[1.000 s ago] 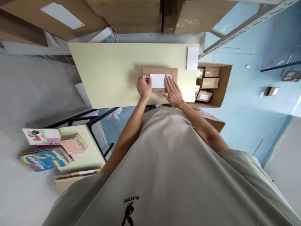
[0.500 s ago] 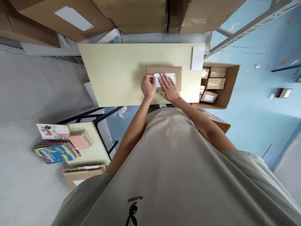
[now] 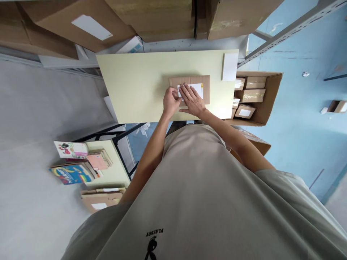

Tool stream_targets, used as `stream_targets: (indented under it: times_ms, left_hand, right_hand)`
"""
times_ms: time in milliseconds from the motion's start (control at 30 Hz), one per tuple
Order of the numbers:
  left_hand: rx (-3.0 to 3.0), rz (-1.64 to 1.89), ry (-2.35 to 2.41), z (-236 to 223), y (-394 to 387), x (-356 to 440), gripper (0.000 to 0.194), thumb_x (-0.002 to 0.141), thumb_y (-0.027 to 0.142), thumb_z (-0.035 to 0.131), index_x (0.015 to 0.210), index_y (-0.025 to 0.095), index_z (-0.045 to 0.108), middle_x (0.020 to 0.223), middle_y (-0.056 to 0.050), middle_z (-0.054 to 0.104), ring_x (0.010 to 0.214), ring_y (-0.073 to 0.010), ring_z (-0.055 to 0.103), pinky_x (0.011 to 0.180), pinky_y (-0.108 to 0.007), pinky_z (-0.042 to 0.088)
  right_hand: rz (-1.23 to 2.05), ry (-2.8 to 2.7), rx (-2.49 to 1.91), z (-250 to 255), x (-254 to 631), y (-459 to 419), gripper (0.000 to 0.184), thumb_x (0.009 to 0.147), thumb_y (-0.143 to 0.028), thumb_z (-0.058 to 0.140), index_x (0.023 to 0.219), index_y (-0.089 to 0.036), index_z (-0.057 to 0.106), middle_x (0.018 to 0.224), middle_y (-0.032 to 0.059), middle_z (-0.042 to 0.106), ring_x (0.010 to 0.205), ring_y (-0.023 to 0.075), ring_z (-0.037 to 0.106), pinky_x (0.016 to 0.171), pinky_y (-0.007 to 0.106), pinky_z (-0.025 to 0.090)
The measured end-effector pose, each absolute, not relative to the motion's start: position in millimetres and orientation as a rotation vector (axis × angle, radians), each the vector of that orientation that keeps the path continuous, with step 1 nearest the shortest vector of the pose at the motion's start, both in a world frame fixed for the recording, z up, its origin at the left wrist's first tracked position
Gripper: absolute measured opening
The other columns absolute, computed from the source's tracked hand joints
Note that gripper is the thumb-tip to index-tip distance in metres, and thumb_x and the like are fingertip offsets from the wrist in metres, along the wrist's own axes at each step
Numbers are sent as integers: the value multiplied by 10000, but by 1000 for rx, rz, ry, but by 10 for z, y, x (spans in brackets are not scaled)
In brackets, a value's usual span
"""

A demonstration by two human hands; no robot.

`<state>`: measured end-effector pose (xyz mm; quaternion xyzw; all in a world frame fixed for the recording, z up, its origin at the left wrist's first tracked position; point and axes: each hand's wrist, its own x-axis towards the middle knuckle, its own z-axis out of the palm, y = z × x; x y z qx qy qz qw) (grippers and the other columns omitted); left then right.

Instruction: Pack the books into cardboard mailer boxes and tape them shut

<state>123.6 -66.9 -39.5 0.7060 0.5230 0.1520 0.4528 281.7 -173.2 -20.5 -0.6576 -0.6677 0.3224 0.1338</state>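
Observation:
A brown cardboard box (image 3: 206, 94) lies on the pale yellow tabletop (image 3: 132, 86), with a white label (image 3: 198, 89) on its top face. The label bears a small yellow mark near its right end. My right hand (image 3: 193, 101) is open, its fingers stretched flat over the label's left part and hiding some of it. At the label's left edge, my left hand (image 3: 170, 102) is closed, thumb and fingers pinched together at the label's corner. The fingertips partly hide that corner.
A white stack of labels (image 3: 229, 67) lies at the tabletop's right end. Beside it, an open carton (image 3: 272, 97) holds several small boxes. Large cartons (image 3: 165, 20) stand on the shelf beyond. At lower left, books (image 3: 74, 173) rest on a lower table.
My right hand has slid slightly left across the label, its thumb now spread toward me. My left hand has shifted slightly at the label's left edge. The whole view has moved a little.

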Motion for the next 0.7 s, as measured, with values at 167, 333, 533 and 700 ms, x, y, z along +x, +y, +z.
stream_targets:
  times_ms: [167, 333, 533, 700]
  left_hand:
    - [1739, 288, 1217, -410, -544, 1179, 470, 728, 22, 939, 1046, 246, 677, 1004, 2, 681, 941, -216, 688, 1003, -391, 602]
    - [1670, 216, 1250, -271, -518, 1217, 414, 741, 29, 851, 1065, 234, 694, 982, 6, 663, 928, -202, 665, 1006, -368, 588]
    - [1572, 243, 1334, -44, -625, 1305, 397, 744, 22, 785, 1076, 236, 745, 987, -8, 691, 949, -206, 685, 1022, -356, 595]
    - [1244, 349, 1523, -49, -764, 1105, 428, 856, 165, 771, 1278, 236, 765, 1142, -62, 797, 966, -185, 736, 967, -325, 616]
  right_hand:
    - [946, -1887, -1941, -209, 2663, -1553, 1215, 1135, -703, 636, 1937, -3, 51, 2037, 209, 116, 1905, 453, -74, 1538, 723, -32]
    - [916, -1771, -1954, -168, 2643, -1569, 1113, 1150, -622, 617, 1950, -53, 92, 2041, 176, 111, 1917, 400, -18, 1551, 700, 5]
    - [997, -1653, -1983, 75, 3156, -2361, 1070, 1062, -572, 810, 1914, -121, 347, 2019, 188, 215, 1906, 428, 131, 1556, 721, 58]
    - [937, -1272, -2167, -99, 3418, -2936, 1077, 1117, -791, 600, 1918, -131, 316, 2006, 214, 251, 1901, 433, 158, 1519, 763, 193]
